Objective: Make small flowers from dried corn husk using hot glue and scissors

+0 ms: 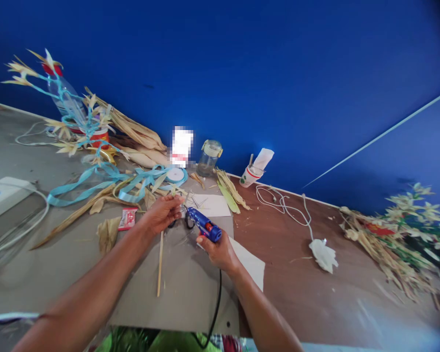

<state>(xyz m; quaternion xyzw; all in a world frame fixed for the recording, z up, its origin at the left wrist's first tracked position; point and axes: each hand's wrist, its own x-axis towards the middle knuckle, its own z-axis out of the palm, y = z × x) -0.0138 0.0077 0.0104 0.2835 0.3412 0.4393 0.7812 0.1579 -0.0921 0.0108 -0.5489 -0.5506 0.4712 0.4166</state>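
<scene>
My right hand is closed around a blue hot glue gun, whose nozzle points left toward my other hand; its black cord trails down toward me. My left hand is pinched on something small and pale at its fingertips, too small to name, close to the gun's nozzle. A thin wooden stick lies on the grey board just under my left wrist. A small red packet lies left of that hand.
Dried corn husks, light blue ribbon and a ribbon spool crowd the back left. A glass jar, a paper cup, a white cable, a power strip and husk flowers at right surround the work spot.
</scene>
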